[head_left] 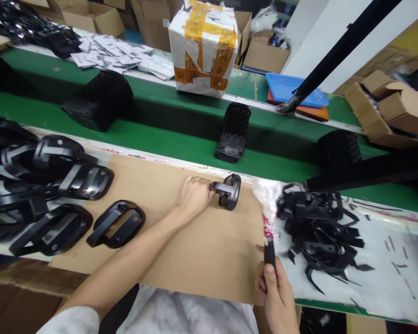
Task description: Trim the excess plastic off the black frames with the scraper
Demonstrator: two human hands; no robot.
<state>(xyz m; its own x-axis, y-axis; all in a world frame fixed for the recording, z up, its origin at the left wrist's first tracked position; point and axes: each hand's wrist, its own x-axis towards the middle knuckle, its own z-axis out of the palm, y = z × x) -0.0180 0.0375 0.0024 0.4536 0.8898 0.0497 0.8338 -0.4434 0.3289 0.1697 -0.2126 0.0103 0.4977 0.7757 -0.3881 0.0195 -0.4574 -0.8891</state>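
Note:
My left hand [194, 195] reaches across a sheet of brown cardboard [181, 241] and grips the handle end of a black plastic part [227, 190] near the cardboard's far edge. My right hand [277, 292] is closed round a slim black tool [270, 253] at the cardboard's right edge, its tip pointing away from me. A white crumpled bag or cloth [269, 199] lies just beyond the tool.
Several finished black parts [73, 185] lie at the left. A heap of black plastic offcuts [320, 232] sits at the right. Behind runs a green conveyor [181, 125] carrying black shells [233, 132], with a taped box [204, 46] and cartons beyond.

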